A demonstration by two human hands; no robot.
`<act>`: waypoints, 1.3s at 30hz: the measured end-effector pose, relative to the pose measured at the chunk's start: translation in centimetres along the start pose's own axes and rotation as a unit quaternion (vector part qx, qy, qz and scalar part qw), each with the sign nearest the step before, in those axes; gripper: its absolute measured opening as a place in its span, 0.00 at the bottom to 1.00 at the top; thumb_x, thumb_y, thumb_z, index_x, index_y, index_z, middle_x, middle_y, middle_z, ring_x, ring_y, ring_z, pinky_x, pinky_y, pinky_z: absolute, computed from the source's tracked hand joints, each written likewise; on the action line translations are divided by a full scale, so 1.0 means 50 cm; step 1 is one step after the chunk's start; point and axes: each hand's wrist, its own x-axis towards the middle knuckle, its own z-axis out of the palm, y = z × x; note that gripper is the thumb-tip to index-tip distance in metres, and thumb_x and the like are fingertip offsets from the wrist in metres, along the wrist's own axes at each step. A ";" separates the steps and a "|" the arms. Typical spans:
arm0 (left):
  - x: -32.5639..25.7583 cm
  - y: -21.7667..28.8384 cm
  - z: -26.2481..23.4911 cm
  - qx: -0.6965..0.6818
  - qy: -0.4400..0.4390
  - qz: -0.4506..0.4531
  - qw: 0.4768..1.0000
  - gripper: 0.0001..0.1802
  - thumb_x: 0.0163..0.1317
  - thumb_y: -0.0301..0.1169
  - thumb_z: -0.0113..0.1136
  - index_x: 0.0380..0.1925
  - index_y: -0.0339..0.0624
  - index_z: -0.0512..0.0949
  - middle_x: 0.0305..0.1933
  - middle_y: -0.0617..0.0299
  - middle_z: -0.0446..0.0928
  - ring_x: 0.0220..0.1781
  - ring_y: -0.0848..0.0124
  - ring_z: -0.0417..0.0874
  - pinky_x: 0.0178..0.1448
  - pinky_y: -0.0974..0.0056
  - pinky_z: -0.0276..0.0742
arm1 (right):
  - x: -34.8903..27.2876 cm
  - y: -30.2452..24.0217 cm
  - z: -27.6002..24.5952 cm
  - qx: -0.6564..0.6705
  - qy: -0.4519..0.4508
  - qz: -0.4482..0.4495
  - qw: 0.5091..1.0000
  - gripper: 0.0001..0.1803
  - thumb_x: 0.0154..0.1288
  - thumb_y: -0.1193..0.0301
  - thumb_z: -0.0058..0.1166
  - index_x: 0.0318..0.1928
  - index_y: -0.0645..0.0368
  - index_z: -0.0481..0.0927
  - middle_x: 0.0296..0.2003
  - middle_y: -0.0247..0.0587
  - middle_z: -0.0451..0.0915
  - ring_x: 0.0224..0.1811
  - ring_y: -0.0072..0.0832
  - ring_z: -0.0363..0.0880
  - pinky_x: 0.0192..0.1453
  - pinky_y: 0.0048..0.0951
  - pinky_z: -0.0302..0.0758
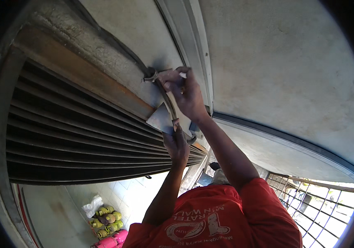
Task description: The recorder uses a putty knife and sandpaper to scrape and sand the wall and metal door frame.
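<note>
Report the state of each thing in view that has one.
Cable: bent, running along the wall.
Band: around the cable; tightness unclear.
Right hand: fingers bent, beside the band.
Left hand: fingertips at the cable; grip unclear.
Slatted vent: dark gaps between slats.
White bag: crumpled.
Yellow-green cylinders: clustered.

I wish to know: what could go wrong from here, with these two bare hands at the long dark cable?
1. The bare left hand holds the long dark cable; if it carries current, which I cannot tell, damaged covering might give a shock.
2. The bare right hand is close to the grey loop-like fastening on the cable; pulling there might loosen it.
3. The flat grey plate with a pointed corner, beside the left hand, might scrape fingers.
</note>
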 end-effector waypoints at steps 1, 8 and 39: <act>-0.007 -0.015 -0.005 0.000 -0.013 -0.024 1.000 0.14 0.72 0.25 0.49 0.53 0.29 0.73 0.51 0.49 0.77 0.51 0.63 0.76 0.60 0.61 0.69 | 0.012 0.012 -0.006 0.004 0.012 0.020 1.000 0.13 0.71 0.70 0.56 0.50 0.66 0.75 0.39 0.42 0.82 0.39 0.24 0.79 0.49 0.30 0.76; -0.017 -0.084 -0.038 0.000 -0.076 -0.161 0.984 0.14 0.73 0.27 0.48 0.53 0.28 0.73 0.55 0.48 0.76 0.55 0.64 0.75 0.64 0.61 0.67 | 0.098 -0.004 -0.041 0.048 -0.225 0.088 0.969 0.07 0.68 0.76 0.55 0.44 0.67 0.78 0.33 0.34 0.80 0.36 0.20 0.76 0.44 0.27 0.75; 0.047 0.098 -0.088 -0.086 -0.132 -0.124 0.980 0.18 0.68 0.25 0.49 0.57 0.31 0.71 0.71 0.46 0.63 0.70 0.57 0.68 0.68 0.53 0.72 | -0.133 0.225 -0.057 0.006 -0.012 0.124 0.992 0.17 0.64 0.78 0.60 0.51 0.63 0.72 0.40 0.40 0.84 0.43 0.25 0.83 0.51 0.29 0.79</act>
